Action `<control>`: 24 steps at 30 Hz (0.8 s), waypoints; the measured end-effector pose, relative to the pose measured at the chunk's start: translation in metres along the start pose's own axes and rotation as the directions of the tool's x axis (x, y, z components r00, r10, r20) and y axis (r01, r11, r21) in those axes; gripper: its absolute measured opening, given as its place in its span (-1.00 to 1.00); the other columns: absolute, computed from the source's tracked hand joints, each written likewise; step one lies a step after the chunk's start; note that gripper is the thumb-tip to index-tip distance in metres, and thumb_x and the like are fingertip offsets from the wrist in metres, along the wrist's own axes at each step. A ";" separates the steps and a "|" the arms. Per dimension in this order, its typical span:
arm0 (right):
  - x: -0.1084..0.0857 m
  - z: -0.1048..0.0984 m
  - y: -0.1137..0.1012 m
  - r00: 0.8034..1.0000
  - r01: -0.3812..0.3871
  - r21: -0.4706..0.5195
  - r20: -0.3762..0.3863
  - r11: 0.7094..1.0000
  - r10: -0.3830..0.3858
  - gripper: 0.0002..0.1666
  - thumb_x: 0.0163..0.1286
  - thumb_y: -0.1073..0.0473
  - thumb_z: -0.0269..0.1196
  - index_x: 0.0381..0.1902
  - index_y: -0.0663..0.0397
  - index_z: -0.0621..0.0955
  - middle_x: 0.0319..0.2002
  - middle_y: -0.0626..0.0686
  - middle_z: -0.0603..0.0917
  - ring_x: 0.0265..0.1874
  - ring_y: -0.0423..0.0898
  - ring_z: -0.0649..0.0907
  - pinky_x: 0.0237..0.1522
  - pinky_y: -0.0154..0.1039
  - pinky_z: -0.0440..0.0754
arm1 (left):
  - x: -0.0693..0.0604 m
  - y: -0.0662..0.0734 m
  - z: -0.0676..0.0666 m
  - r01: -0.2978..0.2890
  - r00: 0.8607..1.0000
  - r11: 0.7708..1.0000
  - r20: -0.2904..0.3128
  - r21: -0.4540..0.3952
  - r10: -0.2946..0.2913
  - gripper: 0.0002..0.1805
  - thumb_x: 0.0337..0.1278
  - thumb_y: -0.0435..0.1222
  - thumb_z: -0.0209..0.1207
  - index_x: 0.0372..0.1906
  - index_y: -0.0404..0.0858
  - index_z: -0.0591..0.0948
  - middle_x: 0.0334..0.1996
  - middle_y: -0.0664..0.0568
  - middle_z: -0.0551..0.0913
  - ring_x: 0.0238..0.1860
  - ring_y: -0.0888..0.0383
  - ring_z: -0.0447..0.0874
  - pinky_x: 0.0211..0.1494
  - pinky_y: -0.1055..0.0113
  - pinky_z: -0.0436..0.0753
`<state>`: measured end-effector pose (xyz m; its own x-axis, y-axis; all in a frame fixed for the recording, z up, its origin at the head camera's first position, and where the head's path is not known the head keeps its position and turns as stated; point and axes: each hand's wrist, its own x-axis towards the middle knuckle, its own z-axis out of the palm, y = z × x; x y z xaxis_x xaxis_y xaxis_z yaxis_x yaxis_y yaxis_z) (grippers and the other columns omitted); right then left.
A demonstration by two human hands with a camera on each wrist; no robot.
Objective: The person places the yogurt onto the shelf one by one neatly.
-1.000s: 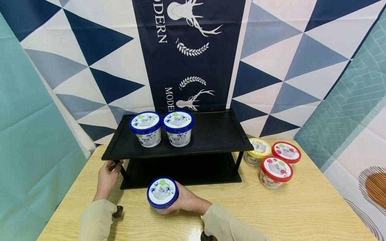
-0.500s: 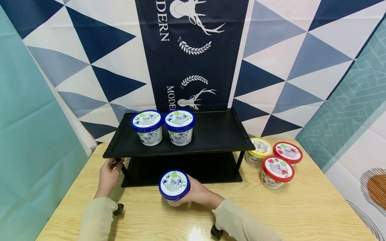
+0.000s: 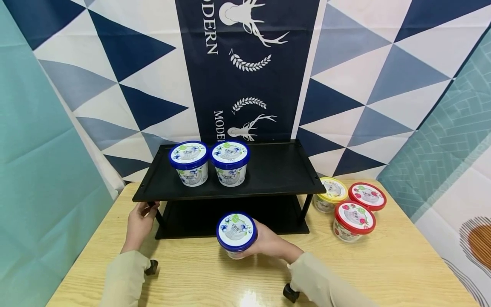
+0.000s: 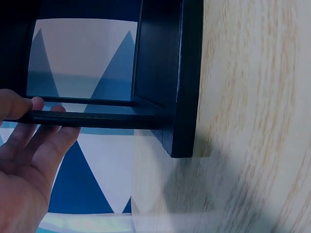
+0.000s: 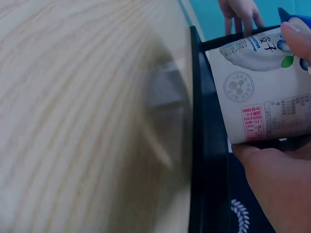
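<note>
In the head view, a tub with a blue lid (image 3: 236, 231) and blueberry print is held up in front of the black two-tier shelf (image 3: 274, 170). My right hand (image 3: 271, 242) grips it from the right side. Up close in the right wrist view, the thumb and fingers span the tub's printed white wall (image 5: 272, 99). My left hand (image 3: 139, 226) is at the shelf's front left corner. There the thumb and fingers pinch a thin black post (image 4: 107, 120), as the left wrist view shows. Two more blue-lidded tubs, a left one (image 3: 189, 164) and a right one (image 3: 230, 163), stand on the upper tier.
Right of the shelf, a yellow-lidded tub (image 3: 330, 194) and two red-lidded tubs, a rear one (image 3: 367, 196) and a front one (image 3: 354, 219), stand close together on the wooden table (image 3: 192, 277). Patterned cloth (image 3: 153, 64) hangs behind the shelf.
My right hand has carried the blue-lidded tub to the right along the shelf's front. The left hand stays on the post. The head view has shifted slightly.
</note>
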<state>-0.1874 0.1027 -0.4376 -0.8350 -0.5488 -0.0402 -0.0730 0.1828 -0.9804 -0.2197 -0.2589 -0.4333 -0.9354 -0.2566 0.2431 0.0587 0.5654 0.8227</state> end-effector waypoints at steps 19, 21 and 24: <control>-0.023 -0.053 -0.037 0.998 0.056 -0.082 0.038 0.995 -0.053 0.09 -0.14 0.20 0.54 0.34 -0.08 0.24 0.22 0.03 0.45 0.21 0.00 0.43 0.26 -0.07 0.35 | 0.000 0.001 0.000 -0.001 1.000 1.000 -0.004 -0.018 0.000 -0.78 0.34 -0.37 -0.05 -0.01 -0.28 0.50 0.01 -0.20 0.57 0.08 -0.06 0.54 -0.11 0.79 0.37; -0.024 -0.058 -0.040 0.998 0.047 -0.081 0.050 0.996 -0.043 0.08 -0.13 0.20 0.54 0.34 -0.06 0.23 0.23 0.05 0.45 0.21 0.02 0.43 0.27 -0.02 0.35 | 0.000 0.002 0.000 -0.001 1.000 1.000 -0.004 -0.024 0.001 -0.78 0.33 -0.38 -0.05 -0.01 -0.29 0.50 0.01 -0.21 0.56 0.08 -0.08 0.54 -0.14 0.84 0.34; -0.027 -0.062 -0.043 0.998 0.029 -0.084 0.059 0.996 -0.024 0.07 -0.11 0.19 0.53 0.34 -0.01 0.23 0.23 0.09 0.44 0.20 0.04 0.43 0.27 0.04 0.36 | -0.001 0.002 0.001 -0.003 1.000 1.000 -0.007 -0.026 0.003 -0.78 0.33 -0.39 -0.05 -0.01 -0.29 0.50 0.00 -0.23 0.57 0.07 -0.09 0.55 -0.15 0.86 0.33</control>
<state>-0.1953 0.1605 -0.3828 -0.7992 -0.6005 -0.0279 -0.1426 0.2345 -0.9616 -0.2192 -0.2573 -0.4322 -0.9328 -0.2604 0.2491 0.0707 0.5456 0.8351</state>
